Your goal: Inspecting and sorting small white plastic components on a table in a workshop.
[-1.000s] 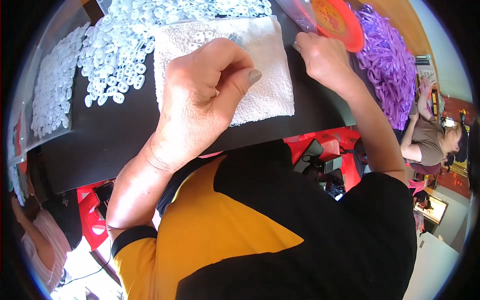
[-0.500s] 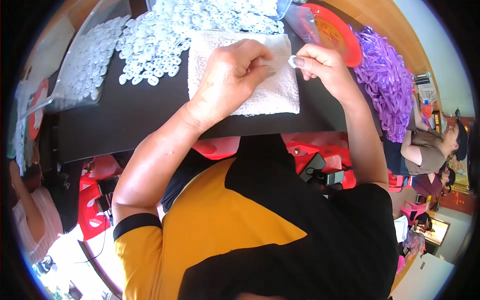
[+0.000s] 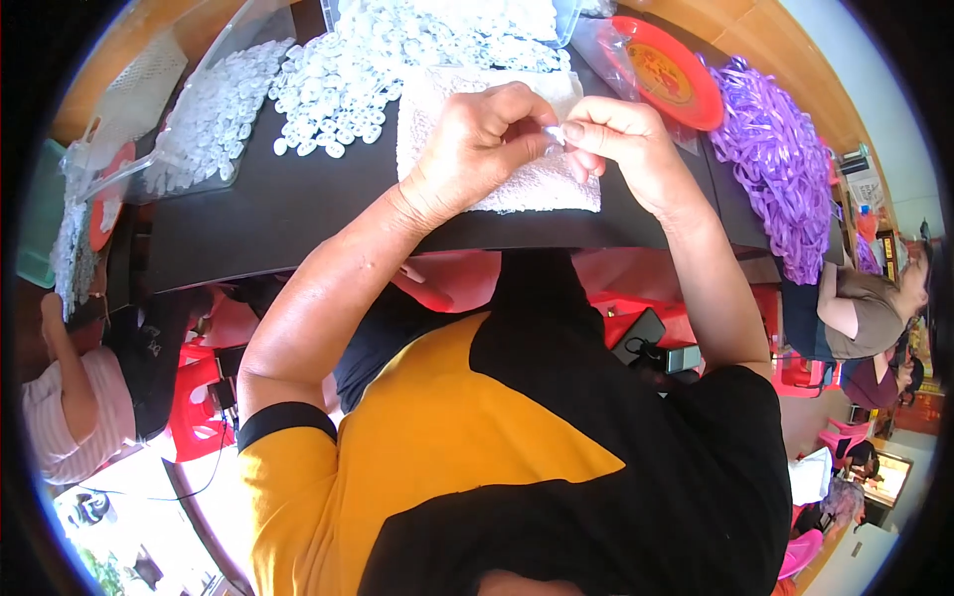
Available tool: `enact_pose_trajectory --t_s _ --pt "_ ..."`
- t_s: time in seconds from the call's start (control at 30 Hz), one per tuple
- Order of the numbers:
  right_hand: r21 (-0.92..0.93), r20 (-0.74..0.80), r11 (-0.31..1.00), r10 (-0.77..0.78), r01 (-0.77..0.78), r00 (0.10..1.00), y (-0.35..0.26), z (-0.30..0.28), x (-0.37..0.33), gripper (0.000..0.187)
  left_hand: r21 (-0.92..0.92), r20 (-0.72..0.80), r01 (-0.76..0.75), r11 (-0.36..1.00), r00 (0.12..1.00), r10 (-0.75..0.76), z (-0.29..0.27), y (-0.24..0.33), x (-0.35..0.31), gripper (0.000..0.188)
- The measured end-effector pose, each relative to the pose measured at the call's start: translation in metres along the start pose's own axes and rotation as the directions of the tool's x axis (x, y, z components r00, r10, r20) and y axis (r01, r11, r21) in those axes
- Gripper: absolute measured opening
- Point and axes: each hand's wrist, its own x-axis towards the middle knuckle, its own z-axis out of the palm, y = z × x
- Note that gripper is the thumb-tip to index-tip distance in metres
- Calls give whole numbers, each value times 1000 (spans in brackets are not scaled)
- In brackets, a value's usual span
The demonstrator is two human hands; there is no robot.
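Note:
Above a folded white towel [image 3: 422,119] on the dark table, my two hands meet fingertip to fingertip. Thumb and forefinger of my right hand [image 3: 636,144] pinch a small white plastic piece [image 3: 554,132]. My left hand [image 3: 482,139] is closed in a pinch at the other side of that piece; what lies between its fingers is too small to make out. Just beyond the towel spreads a heap of small white oval plastic pieces [image 3: 333,94], each with openings in it.
A clear bin [image 3: 231,179] of white pieces stands at the left. Far right are a clear plastic bag [image 3: 606,55], a red plate [image 3: 710,107] and a pile of purple straps [image 3: 780,164]. Other people sit at the left [image 3: 84,417] and right [image 3: 865,308].
My right hand has moved left with the white piece, closing the gap to my left hand. The whole view has shifted slightly.

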Motion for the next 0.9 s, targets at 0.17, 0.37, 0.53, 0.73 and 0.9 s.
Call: enact_pose_trajectory --t_s 0.17,0.37,0.53,0.73,0.9 --pt "59 -40 998 41 -39 998 -3 5 -2 17 -293 0 161 942 986 -168 0 -2 2 13" --pt "94 -51 994 -50 55 997 0 5 2 15 -375 -28 261 889 956 -293 -11 16 -5 19" --pt "-35 -90 982 -186 184 978 -5 20 3 18 -305 -68 295 905 942 -330 0 19 -18 25" --pt "-170 -82 969 -196 180 977 3 19 -1 17 -397 -158 231 888 936 -314 11 19 -26 23" --pt "-23 -167 985 -175 173 970 -5 30 -11 17 -288 -183 177 941 955 -235 17 25 -33 21"
